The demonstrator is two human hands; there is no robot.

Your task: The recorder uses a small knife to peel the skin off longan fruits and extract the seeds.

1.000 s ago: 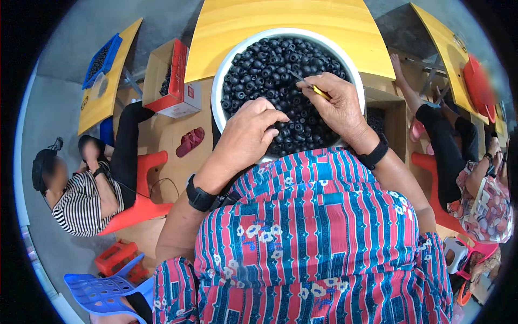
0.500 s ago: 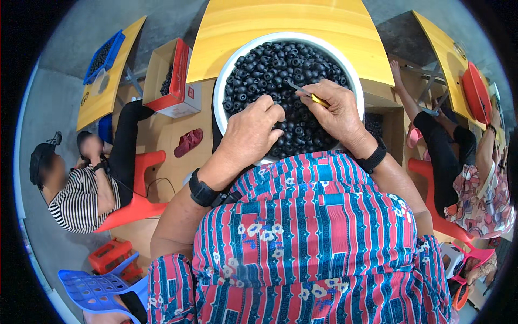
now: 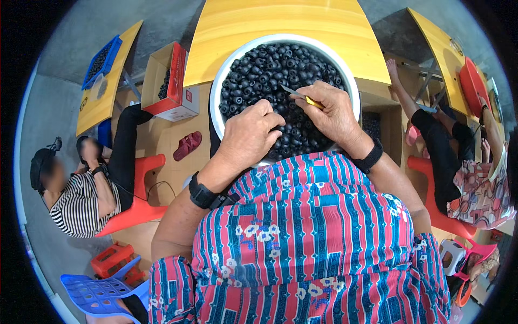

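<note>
A white round basin (image 3: 217,97) in front of me is full of small round black pieces (image 3: 264,65), many with a hole or ring at one end. Over its right side my right hand (image 3: 332,110) grips a small knife (image 3: 307,99) with a yellow handle, its thin blade pointing up and left. My left hand (image 3: 251,129) is at the basin's left side, fingers curled and pinched. What those fingertips hold, if anything, is hidden against the black pieces.
The basin meets a yellow table (image 3: 280,19). A cardboard box (image 3: 175,81) and red slippers (image 3: 188,146) are on the floor to the left. Seated people (image 3: 89,200) are at both sides, by other tables. A blue chair (image 3: 100,291) stands at lower left.
The knife's blade has moved slightly left, and the right hand has turned a little. The left hand stays nearly in place. The whole view has shifted slightly.
</note>
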